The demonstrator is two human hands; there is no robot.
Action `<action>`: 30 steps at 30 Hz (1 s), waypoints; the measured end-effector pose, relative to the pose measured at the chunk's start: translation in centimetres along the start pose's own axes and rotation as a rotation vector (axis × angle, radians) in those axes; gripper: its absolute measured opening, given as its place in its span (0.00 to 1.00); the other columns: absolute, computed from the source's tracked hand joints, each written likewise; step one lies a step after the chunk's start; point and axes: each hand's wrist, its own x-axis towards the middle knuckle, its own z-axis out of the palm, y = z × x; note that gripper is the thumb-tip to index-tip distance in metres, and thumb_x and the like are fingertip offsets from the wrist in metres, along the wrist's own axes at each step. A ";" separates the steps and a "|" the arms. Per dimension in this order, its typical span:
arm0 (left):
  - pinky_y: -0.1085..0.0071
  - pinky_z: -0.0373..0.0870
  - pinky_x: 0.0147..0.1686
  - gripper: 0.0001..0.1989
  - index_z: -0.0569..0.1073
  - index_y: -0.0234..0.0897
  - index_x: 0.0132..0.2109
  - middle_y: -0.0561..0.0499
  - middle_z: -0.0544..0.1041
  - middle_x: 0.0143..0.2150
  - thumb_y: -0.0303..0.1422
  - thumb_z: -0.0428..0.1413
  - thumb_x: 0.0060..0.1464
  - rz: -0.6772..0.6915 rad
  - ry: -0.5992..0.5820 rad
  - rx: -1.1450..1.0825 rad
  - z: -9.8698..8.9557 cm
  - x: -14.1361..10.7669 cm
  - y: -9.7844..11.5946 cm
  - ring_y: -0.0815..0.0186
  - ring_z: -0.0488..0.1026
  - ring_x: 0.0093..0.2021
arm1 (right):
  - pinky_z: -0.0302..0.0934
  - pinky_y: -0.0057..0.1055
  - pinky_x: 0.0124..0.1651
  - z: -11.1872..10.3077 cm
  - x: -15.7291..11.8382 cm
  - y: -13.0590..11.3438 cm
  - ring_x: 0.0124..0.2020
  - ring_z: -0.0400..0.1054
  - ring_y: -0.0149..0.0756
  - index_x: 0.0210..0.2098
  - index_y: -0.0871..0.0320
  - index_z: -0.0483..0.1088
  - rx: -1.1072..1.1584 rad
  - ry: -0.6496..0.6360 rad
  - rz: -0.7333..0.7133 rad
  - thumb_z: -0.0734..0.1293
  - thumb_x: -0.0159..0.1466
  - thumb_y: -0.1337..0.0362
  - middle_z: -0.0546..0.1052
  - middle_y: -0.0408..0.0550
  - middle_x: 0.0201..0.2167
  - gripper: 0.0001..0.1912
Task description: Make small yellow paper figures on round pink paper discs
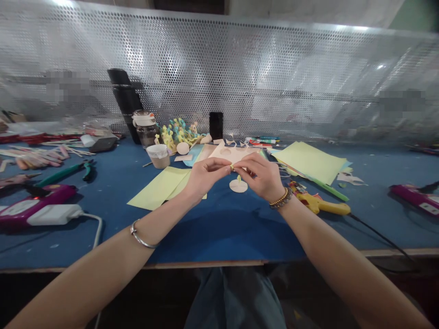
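Note:
My left hand (pixel 206 176) and my right hand (pixel 258 176) meet above the blue work table, their fingertips pinching a small pale yellow paper piece (pixel 232 167) between them. Just below the hands lies a round cream paper disc (pixel 238 186) with a small yellow paper bit (pixel 239 178) standing on it. Under my left hand lie pale yellow paper sheets (pixel 158 188), and a cream paper sheet (pixel 233 153) lies beyond my fingers. A yellow hot glue gun (pixel 318 203) lies to the right of my right wrist.
A perforated metal screen (pixel 274 73) runs along the table's back. In front stand a black flask (pixel 126 103), a glass jar (pixel 147 130), a yellow-and-blue paper model (pixel 180 135) and a black phone (pixel 216 125). A magenta power strip (pixel 34 205) lies left, with coloured sticks behind it.

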 end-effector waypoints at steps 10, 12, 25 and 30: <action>0.66 0.72 0.43 0.10 0.78 0.35 0.33 0.50 0.80 0.30 0.38 0.63 0.46 0.028 0.025 0.028 0.0 0.1 -0.2 0.66 0.76 0.33 | 0.63 0.25 0.30 0.0 0.0 0.1 0.29 0.70 0.28 0.35 0.55 0.75 -0.029 -0.019 0.005 0.64 0.65 0.64 0.77 0.45 0.33 0.07; 0.66 0.72 0.43 0.11 0.78 0.35 0.33 0.50 0.80 0.30 0.38 0.63 0.46 0.027 0.018 0.029 -0.1 0.1 -0.3 0.66 0.76 0.33 | 0.63 0.25 0.31 0.0 0.0 0.1 0.29 0.70 0.28 0.35 0.55 0.75 -0.029 -0.019 -0.007 0.64 0.65 0.64 0.77 0.45 0.33 0.06; 0.67 0.73 0.42 0.10 0.78 0.35 0.33 0.50 0.80 0.30 0.38 0.62 0.48 0.056 0.018 0.072 -0.1 0.1 0.0 0.66 0.76 0.33 | 0.63 0.25 0.31 0.1 0.0 -0.1 0.32 0.71 0.29 0.36 0.56 0.74 -0.023 -0.016 -0.010 0.64 0.65 0.64 0.77 0.45 0.33 0.07; 0.66 0.73 0.42 0.11 0.78 0.35 0.36 0.48 0.80 0.31 0.39 0.61 0.49 0.092 0.019 0.122 -0.3 0.3 0.1 0.64 0.77 0.35 | 0.63 0.26 0.31 0.0 0.1 0.0 0.32 0.70 0.29 0.36 0.56 0.74 -0.015 -0.005 0.019 0.63 0.66 0.65 0.77 0.46 0.34 0.07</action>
